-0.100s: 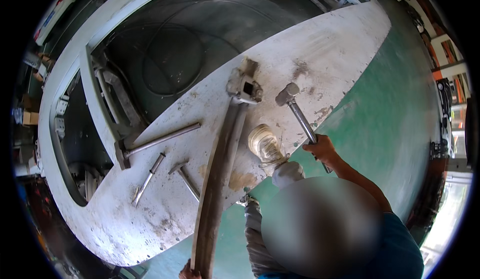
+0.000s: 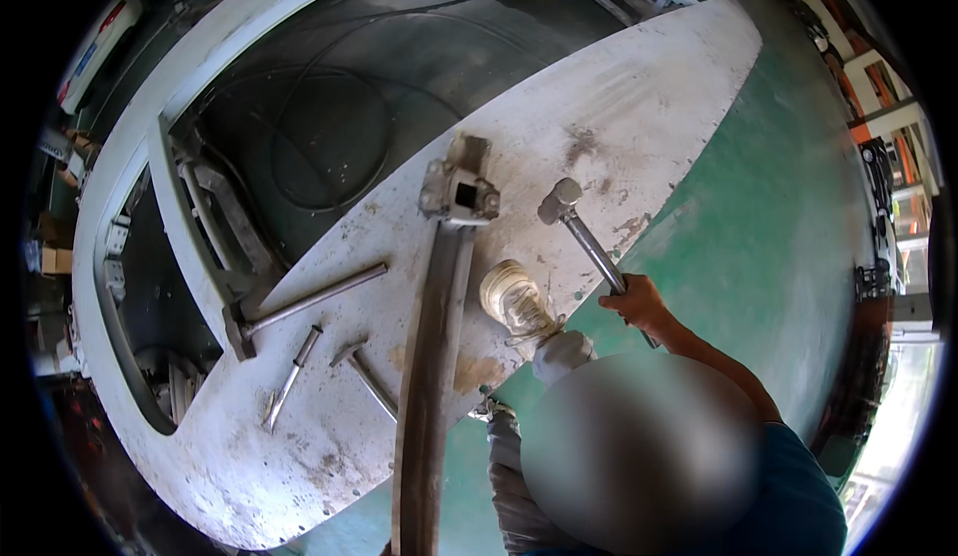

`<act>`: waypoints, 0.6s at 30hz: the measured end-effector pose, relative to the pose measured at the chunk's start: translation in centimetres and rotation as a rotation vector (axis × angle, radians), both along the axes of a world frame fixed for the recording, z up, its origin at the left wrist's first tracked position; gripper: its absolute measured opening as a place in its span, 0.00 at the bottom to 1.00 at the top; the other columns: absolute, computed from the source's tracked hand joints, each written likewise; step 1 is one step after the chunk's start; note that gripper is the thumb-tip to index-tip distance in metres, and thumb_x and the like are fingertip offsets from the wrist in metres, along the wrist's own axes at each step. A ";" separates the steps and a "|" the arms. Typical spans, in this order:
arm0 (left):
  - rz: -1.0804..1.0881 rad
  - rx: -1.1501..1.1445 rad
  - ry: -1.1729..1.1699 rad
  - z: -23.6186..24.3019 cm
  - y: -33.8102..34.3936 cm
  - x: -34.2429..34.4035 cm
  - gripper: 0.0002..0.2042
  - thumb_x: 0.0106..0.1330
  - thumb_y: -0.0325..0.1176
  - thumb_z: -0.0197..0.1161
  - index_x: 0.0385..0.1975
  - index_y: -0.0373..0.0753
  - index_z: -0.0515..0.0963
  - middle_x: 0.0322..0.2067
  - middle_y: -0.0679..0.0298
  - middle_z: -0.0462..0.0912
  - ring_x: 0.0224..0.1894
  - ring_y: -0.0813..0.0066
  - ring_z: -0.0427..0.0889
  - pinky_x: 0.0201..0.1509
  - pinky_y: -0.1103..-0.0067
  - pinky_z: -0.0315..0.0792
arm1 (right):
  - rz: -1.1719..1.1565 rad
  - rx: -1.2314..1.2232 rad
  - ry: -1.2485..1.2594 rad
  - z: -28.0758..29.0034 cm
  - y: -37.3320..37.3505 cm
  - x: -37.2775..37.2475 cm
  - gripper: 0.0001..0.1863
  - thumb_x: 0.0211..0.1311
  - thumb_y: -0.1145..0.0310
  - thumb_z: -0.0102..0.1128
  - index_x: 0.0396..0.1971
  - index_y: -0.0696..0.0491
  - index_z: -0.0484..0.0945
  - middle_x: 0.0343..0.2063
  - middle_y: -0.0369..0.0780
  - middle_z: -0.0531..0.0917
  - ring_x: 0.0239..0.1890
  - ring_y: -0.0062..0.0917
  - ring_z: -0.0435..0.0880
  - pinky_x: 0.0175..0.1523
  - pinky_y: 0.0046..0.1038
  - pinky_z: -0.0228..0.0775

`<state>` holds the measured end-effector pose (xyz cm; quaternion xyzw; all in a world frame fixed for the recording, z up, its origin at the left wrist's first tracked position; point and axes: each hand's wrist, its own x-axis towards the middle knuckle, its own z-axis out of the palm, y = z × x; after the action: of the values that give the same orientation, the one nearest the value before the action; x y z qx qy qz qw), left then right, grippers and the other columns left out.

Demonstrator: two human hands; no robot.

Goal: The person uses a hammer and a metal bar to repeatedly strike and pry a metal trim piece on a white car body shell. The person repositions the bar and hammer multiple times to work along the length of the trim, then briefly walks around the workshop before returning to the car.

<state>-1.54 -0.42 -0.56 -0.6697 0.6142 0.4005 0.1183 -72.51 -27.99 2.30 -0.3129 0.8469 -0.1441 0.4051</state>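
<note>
My right hand is wrapped round the handle of a hammer. The hammer's blocky steel head points up and left, above a white panel. A long metal bar runs up from the lower edge, ending in a knobby head with a square hole. Only a sliver of my left hand shows at the bar's near end; a moment ago its fingers gripped the bar there. On the panel, left of the bar, lie a larger hammer, a slim pointed tool and a small hammer.
The panel has big frame openings, with a coiled cable visible through one. My shoe is on the panel; my other foot is by its edge. Green floor lies to the right, and shelving lines the far right.
The panel, its tools and the bar's far head have shifted left and mostly down in view. My left hand has slipped almost out at the lower edge. My right hand keeps its grip.
</note>
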 end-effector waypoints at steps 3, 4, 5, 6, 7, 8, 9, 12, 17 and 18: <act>0.042 0.104 -0.006 0.7 0.2 0.2 0.25 0.62 0.43 0.64 0.58 0.41 0.73 0.24 0.53 0.83 0.21 0.56 0.80 0.27 0.63 0.76 | 0.004 0.018 0.026 0.5 0.5 -0.4 0.18 0.46 0.59 0.72 0.20 0.56 0.73 0.12 0.38 0.75 0.12 0.23 0.75 0.21 0.30 0.70; 0.061 0.118 -0.057 0.7 0.1 0.2 0.24 0.62 0.42 0.63 0.57 0.40 0.74 0.26 0.51 0.84 0.24 0.53 0.81 0.29 0.63 0.77 | -0.003 0.021 0.024 0.2 0.9 -0.5 0.18 0.47 0.59 0.72 0.19 0.56 0.73 0.12 0.38 0.75 0.12 0.23 0.75 0.20 0.30 0.70; 0.081 0.128 -0.097 0.7 -1.2 -1.1 0.22 0.62 0.42 0.63 0.55 0.40 0.75 0.29 0.49 0.84 0.27 0.50 0.83 0.31 0.62 0.78 | -0.008 0.019 0.031 0.1 1.1 -0.8 0.18 0.47 0.59 0.72 0.19 0.56 0.73 0.12 0.38 0.75 0.12 0.23 0.75 0.20 0.30 0.70; 0.091 0.147 -0.091 0.8 -2.0 -1.1 0.22 0.62 0.41 0.63 0.54 0.40 0.75 0.30 0.48 0.85 0.30 0.49 0.84 0.32 0.61 0.78 | -0.031 0.023 0.020 0.0 1.1 -0.5 0.18 0.47 0.60 0.72 0.19 0.56 0.73 0.12 0.37 0.75 0.12 0.23 0.75 0.20 0.29 0.69; 0.103 0.166 -0.084 0.8 -2.7 -0.8 0.21 0.62 0.41 0.63 0.53 0.40 0.76 0.32 0.47 0.85 0.32 0.48 0.84 0.34 0.61 0.79 | -0.052 0.028 0.009 0.0 1.0 -0.2 0.18 0.47 0.60 0.72 0.19 0.56 0.73 0.12 0.37 0.75 0.12 0.23 0.74 0.20 0.29 0.69; 0.117 0.189 -0.080 1.1 -3.2 -0.8 0.20 0.61 0.40 0.63 0.52 0.40 0.77 0.33 0.46 0.85 0.34 0.47 0.84 0.35 0.61 0.79 | -0.071 0.036 -0.005 -0.2 1.1 0.1 0.18 0.47 0.60 0.72 0.18 0.56 0.73 0.12 0.37 0.75 0.12 0.22 0.74 0.19 0.29 0.69; 0.117 0.120 -0.041 2.3 -4.4 -1.6 0.20 0.61 0.39 0.63 0.52 0.40 0.77 0.33 0.47 0.85 0.34 0.48 0.85 0.34 0.61 0.78 | -0.085 0.042 -0.030 -0.2 1.1 0.3 0.17 0.47 0.61 0.72 0.19 0.57 0.73 0.13 0.37 0.75 0.13 0.22 0.74 0.19 0.28 0.69; 0.056 -0.046 0.014 3.3 -5.7 -1.2 0.22 0.60 0.35 0.63 0.56 0.42 0.76 0.27 0.48 0.84 0.22 0.54 0.81 0.25 0.62 0.74 | -0.114 0.044 -0.079 -0.5 1.3 0.6 0.16 0.47 0.63 0.72 0.20 0.57 0.74 0.14 0.36 0.75 0.15 0.21 0.74 0.19 0.26 0.68; -0.005 -0.274 0.012 4.0 -5.3 -0.9 0.23 0.58 0.27 0.61 0.57 0.40 0.76 0.27 0.49 0.84 0.21 0.54 0.81 0.26 0.65 0.78 | -0.123 0.048 -0.077 -0.7 2.2 0.6 0.17 0.48 0.63 0.72 0.19 0.57 0.73 0.14 0.37 0.75 0.15 0.21 0.75 0.18 0.28 0.68; -0.022 -0.273 -0.010 5.0 -5.7 -1.6 0.23 0.58 0.26 0.60 0.57 0.39 0.76 0.28 0.49 0.84 0.22 0.53 0.82 0.26 0.64 0.78 | -0.127 0.048 -0.078 -0.4 2.2 0.6 0.17 0.47 0.63 0.72 0.19 0.57 0.73 0.14 0.37 0.75 0.15 0.21 0.75 0.18 0.28 0.68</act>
<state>-3.10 -6.14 4.43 -0.6746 0.6698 0.3086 0.0335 -71.89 -25.78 1.91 -0.2428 0.8518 -0.1611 0.4353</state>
